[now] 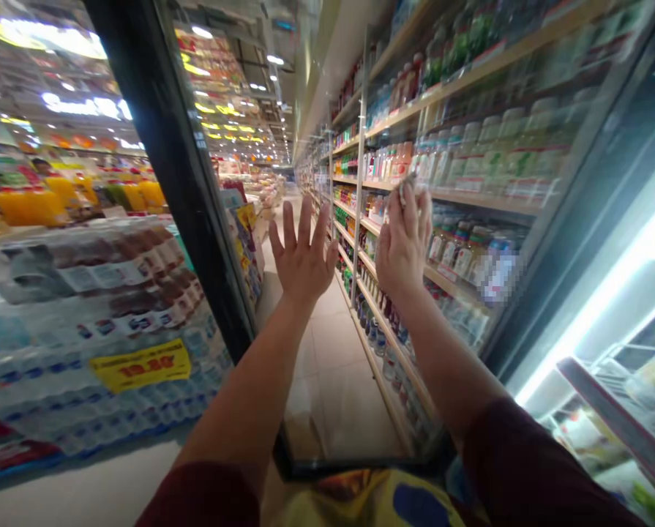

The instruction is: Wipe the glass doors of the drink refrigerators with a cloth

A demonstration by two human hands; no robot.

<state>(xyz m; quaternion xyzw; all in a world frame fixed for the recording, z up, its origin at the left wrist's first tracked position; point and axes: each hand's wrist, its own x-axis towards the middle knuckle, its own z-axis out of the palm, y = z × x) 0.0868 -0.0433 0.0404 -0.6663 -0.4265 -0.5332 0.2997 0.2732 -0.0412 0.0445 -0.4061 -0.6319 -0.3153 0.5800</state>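
A glass door with a black frame (187,197) stands in front of me, and shelves of bottles show in its pane. My left hand (305,256) lies flat against the glass, fingers spread, holding nothing. To its right and slightly higher, my right hand (405,241) presses on the pane. Its fingers are closed over a small greyish cloth (408,187), which pokes out near the fingertips and is mostly covered by them.
On the left are stacked packs of bottles (113,307) with a yellow price sign (143,364). To the right, a bright strip light (596,315) runs beside cooler shelves (620,432) holding goods. Pale floor tiles (332,344) show through the pane.
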